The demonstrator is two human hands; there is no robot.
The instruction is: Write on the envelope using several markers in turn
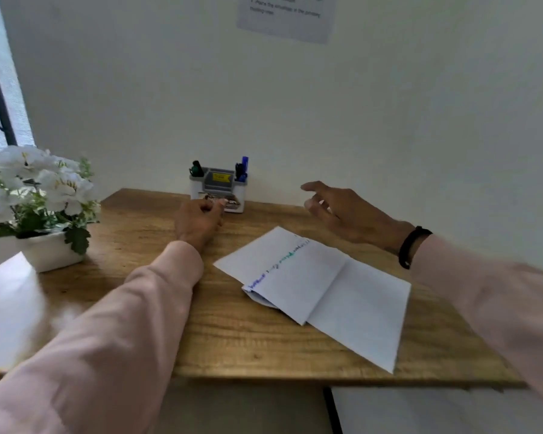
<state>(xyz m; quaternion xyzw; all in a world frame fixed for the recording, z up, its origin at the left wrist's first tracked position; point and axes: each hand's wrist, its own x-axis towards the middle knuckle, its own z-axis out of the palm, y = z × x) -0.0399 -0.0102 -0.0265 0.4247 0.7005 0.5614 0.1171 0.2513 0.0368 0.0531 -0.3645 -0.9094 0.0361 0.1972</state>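
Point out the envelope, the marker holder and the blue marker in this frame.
envelope (314, 286), head view, on its white middle panel.
marker holder (219, 183), head view, on its grey front below the yellow label.
blue marker (245, 161), head view, on its cap sticking out of the holder's right slot.

Small office or study nook, wooden desk (232, 333), marker holder (219, 189), wall notice (287, 15), potted flowers (38, 195)

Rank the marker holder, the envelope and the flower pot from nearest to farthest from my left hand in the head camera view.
1. Marker holder: against the wall, touching or almost touching the left hand's fingers.
2. Envelope: on the table to the hand's right, nearer the person.
3. Flower pot: far left of the table.
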